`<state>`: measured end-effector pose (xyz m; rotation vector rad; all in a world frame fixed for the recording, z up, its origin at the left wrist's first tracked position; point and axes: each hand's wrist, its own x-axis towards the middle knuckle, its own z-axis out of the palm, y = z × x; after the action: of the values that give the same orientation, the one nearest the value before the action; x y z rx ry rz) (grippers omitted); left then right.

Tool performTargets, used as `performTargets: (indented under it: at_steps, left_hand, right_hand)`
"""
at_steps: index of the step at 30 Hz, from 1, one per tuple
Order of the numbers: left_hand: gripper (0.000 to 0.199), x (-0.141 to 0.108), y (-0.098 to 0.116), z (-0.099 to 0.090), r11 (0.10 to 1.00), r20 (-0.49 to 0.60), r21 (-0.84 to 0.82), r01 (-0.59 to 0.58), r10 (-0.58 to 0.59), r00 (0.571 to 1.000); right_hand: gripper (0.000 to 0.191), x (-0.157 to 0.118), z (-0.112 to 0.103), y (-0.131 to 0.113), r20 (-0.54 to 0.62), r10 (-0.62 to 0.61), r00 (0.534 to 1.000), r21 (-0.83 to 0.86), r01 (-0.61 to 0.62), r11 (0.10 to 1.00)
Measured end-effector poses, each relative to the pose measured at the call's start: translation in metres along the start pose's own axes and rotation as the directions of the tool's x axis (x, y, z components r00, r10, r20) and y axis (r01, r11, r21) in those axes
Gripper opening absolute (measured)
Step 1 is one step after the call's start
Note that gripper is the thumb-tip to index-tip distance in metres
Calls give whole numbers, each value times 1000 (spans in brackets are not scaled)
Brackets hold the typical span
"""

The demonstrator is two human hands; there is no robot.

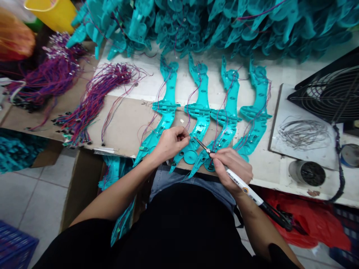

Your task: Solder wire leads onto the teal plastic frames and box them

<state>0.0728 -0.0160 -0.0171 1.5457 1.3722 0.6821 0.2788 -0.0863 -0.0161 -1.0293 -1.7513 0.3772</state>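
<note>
In my right hand is a white and black soldering iron, its metal tip pointing left and down onto a teal plastic part, the second from the left in a row of several. My left hand pinches close to that tip; whatever is between thumb and finger is too small to name. Thin red and purple wires run along the teal parts. Left of my left hand lies another teal part, and right of the tip a third.
Bundles of red and purple wires lie on the left of the table. Teal parts are heaped at the back. A black fan, a pad with thin wire and a round tin stand at the right.
</note>
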Motion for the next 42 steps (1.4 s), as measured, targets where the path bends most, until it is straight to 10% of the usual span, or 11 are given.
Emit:
performTargets:
  at_steps: [33, 42]
  left_hand:
    - [9, -3, 2, 2, 998, -38, 56, -15, 18, 999]
    - [17, -4, 15, 5, 998, -231, -11, -66, 61, 971]
  right_hand:
    - [22, 3, -20, 13, -239, 51, 970, -16, -57, 998]
    - [20, 5, -20, 15, -220, 74, 973, -18, -80, 997]
